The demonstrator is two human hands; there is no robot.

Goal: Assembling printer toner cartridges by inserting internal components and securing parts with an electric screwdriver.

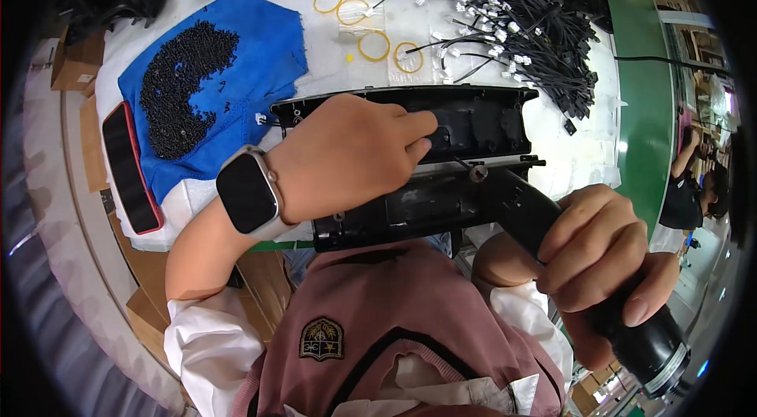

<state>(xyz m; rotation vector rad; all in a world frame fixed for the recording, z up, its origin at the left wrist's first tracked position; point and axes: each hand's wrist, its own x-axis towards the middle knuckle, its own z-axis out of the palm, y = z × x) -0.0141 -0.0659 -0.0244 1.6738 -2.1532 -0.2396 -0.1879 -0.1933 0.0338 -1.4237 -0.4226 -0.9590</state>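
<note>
Two long black plastic shells lie side by side before me, a far shell and a near shell. My left hand, with a watch on its wrist, rests over the far shell. Its fingers are bent and close together; anything between them is hidden. My right hand is wrapped round a black electric screwdriver. The tool slants up and left, its tip by the gap between the shells; whether it touches a screw cannot be made out. A white connector sticks out at the far shell's left end.
Many small black screws lie on a blue cloth, beside a red-edged phone. Yellow rubber bands lie at the back middle. A heap of black cables with white connectors fills the back right. Another person is at far right.
</note>
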